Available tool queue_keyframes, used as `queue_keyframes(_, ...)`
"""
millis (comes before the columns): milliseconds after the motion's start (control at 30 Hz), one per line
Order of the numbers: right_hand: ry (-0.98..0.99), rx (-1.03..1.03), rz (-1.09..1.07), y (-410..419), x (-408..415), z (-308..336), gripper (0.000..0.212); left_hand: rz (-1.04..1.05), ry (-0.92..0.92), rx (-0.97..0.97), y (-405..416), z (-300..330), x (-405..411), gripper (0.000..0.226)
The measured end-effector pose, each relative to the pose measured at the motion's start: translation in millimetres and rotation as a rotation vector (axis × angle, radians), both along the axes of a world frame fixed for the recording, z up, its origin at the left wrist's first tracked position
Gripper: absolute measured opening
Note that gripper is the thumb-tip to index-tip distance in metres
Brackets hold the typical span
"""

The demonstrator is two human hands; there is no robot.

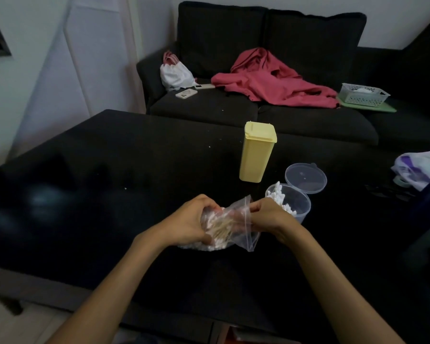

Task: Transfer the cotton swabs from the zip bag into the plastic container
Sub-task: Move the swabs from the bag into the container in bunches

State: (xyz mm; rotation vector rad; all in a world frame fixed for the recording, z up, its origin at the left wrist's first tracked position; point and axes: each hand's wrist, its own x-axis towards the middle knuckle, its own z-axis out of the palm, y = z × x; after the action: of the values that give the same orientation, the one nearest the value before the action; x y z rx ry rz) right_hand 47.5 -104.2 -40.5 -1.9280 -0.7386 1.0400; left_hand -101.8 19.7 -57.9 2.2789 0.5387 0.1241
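Both hands meet low at the middle of the black table [109, 170], forearms reaching in from the near edge. The left hand [189, 219] is curled round the body of the clear zip bag [236, 227], clenching the bundle of cotton swabs [221, 225] inside it. The right hand [268, 214] pinches the bag's mouth edge between thumb and fingers; how far the mouth gapes is hard to judge through the crumpled film. At about two o'clock from the hands, just beside the right knuckles, stands the round clear plastic container [297, 207], already partly filled with swabs, its hinged lid [305, 177] flipped back behind it. At twelve o'clock, apart, a tall yellow box [257, 152] stands upright. Towards nine and ten o'clock the tabletop stretches dark to its left edge.
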Motion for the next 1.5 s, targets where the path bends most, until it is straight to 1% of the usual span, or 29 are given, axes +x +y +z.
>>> queue_keyframes(100, -0.132, -0.003, 0.045, -3, 5, 4, 0.012, 0.028, -0.026, 0.018, 0, 2, 2, 0.062)
queue_keyframes(167, -0.162, 0.022, 0.061, -6, 5, 11, 0.009, 0.069, -0.031, 0.022, 1, 3, 2, 0.064)
queue_keyframes(333, -0.208, 0.137, 0.029, -11, 9, 23, 0.013, 0.151, -0.097, -0.118, 2, 7, 5, 0.062)
queue_keyframes(400, -0.198, 0.159, 0.025, -11, 8, 23, 0.009, 0.153, -0.11, -0.135, 0, 9, 6, 0.062)
queue_keyframes(500, -0.112, 0.16, 0.048, -11, 6, 22, 0.004, 0.142, -0.147, -0.096, -4, 10, 7, 0.059)
queue_keyframes(600, -0.111, 0.125, 0.043, -10, 7, 20, 0.019, 0.142, -0.19, -0.035, -8, 9, 7, 0.055)
queue_keyframes(633, -0.13, 0.12, 0.028, -9, 7, 19, 0.02, 0.14, -0.195, -0.022, -8, 8, 8, 0.054)
queue_keyframes(733, -0.157, 0.117, -0.009, -8, 4, 19, 0.007, 0.133, -0.195, -0.008, -10, 8, 10, 0.053)
queue_keyframes(800, -0.152, 0.142, -0.008, -9, 2, 24, 0.005, 0.135, -0.177, -0.022, -9, 9, 9, 0.056)
queue_keyframes(867, -0.209, 0.174, -0.005, -10, 3, 30, 0.007, 0.138, -0.128, -0.065, -7, 11, 8, 0.061)
queue_keyframes(933, -0.336, 0.175, 0.009, -12, 5, 36, 0.011, 0.137, -0.061, -0.153, -5, 12, 7, 0.066)
queue_keyframes(967, -0.363, 0.19, 0.017, -13, 6, 39, 0.013, 0.136, -0.036, -0.204, -3, 12, 6, 0.068)
queue_keyframes(1000, -0.351, 0.221, 0.026, -14, 7, 41, 0.014, 0.135, -0.025, -0.251, -2, 12, 5, 0.068)
queue_keyframes(1067, -0.275, 0.296, 0.033, -19, 9, 46, 0.012, 0.138, -0.039, -0.329, -2, 12, 3, 0.068)
queue_keyframes(1133, -0.256, 0.338, 0.027, -22, 11, 49, 0.009, 0.144, -0.074, -0.402, -2, 13, 3, 0.067)
queue_keyframes(1233, -0.385, 0.325, 0.036, -20, 9, 51, 0.011, 0.144, -0.112, -0.488, -3, 14, 5, 0.065)
queue_keyframes(1367, -0.449, 0.409, 0.051, -20, 9, 66, 0.008, 0.148, -0.145, -0.528, -3, 15, 10, 0.061)
queue_keyframes(1500, -0.529, 0.403, 0.077, -22, 15, 75, 0.009, 0.18, -0.152, -0.525, -3, 15, 10, 0.063)
